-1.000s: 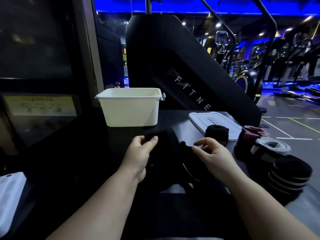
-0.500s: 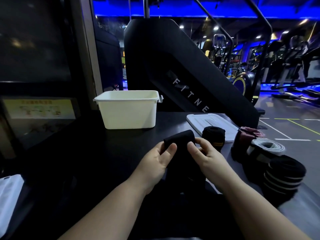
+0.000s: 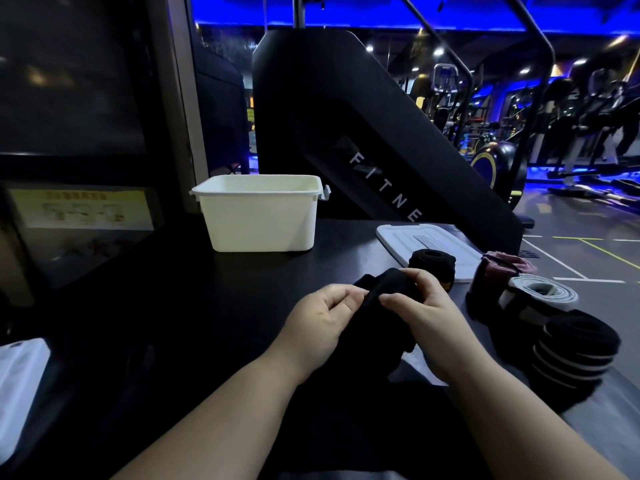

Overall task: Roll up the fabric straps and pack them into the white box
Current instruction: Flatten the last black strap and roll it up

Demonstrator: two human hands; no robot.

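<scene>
A black fabric strap [image 3: 388,289] is held between both hands over the dark table, its top end folded over. My left hand [image 3: 318,323] pinches its left edge and my right hand [image 3: 426,317] curls round its right side with the thumb on the fold. The strap's loose length hangs down toward me into the dark. The white box [image 3: 259,220] stands open at the back of the table, beyond my left hand; nothing shows above its rim.
The white lid [image 3: 415,244] lies flat to the right with a rolled black strap [image 3: 433,263] on it. Further right lie a maroon roll [image 3: 502,271], a white-edged roll [image 3: 540,292] and a striped black roll [image 3: 575,351]. A black fitness machine [image 3: 346,133] rises behind the table.
The hands moved together from a spread hold and the strap's top end got folded down between them. They now sit slightly lower and closer.
</scene>
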